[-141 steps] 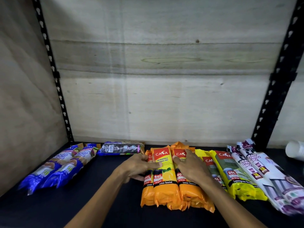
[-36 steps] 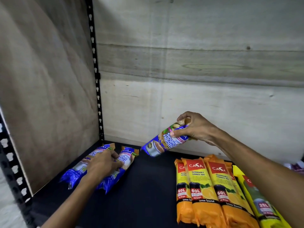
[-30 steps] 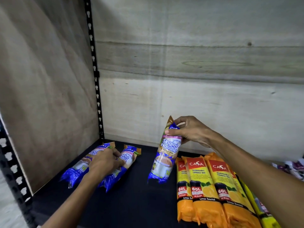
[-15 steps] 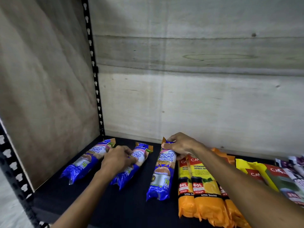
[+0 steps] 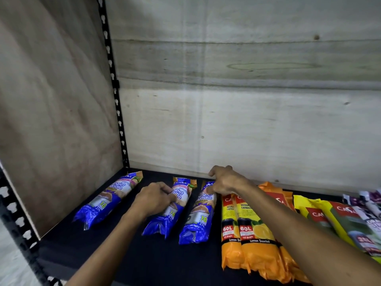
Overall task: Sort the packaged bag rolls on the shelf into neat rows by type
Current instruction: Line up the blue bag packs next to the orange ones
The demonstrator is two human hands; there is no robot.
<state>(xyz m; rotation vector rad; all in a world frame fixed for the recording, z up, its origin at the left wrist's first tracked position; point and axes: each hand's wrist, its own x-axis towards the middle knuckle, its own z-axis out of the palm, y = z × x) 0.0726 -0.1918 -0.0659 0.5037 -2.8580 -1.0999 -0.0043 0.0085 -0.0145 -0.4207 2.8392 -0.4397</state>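
Observation:
Three blue bag rolls lie on the black shelf (image 5: pixel 127 263). The left blue roll (image 5: pixel 107 201) lies apart, slanted near the side wall. My left hand (image 5: pixel 154 198) grips the middle blue roll (image 5: pixel 171 217). My right hand (image 5: pixel 224 181) rests on the top end of the right blue roll (image 5: pixel 199 219), thumb and fingers around it. Right beside that roll lie the orange rolls (image 5: pixel 247 238) in a tight row. Further right are yellow-green rolls (image 5: pixel 321 215) and purple-white rolls (image 5: pixel 369 205), partly hidden by my right forearm and cut by the frame edge.
A wooden side panel (image 5: pixel 51 120) closes the left, a wooden back panel (image 5: pixel 247 120) the rear. A black perforated upright (image 5: pixel 115 96) stands in the back left corner, another (image 5: pixel 18 221) at the front left. Bare shelf shows in front of the blue rolls.
My right hand brought the third blue roll from the air down onto the shelf next to the orange rolls. My left hand slid the middle blue roll rightward, away from the left one.

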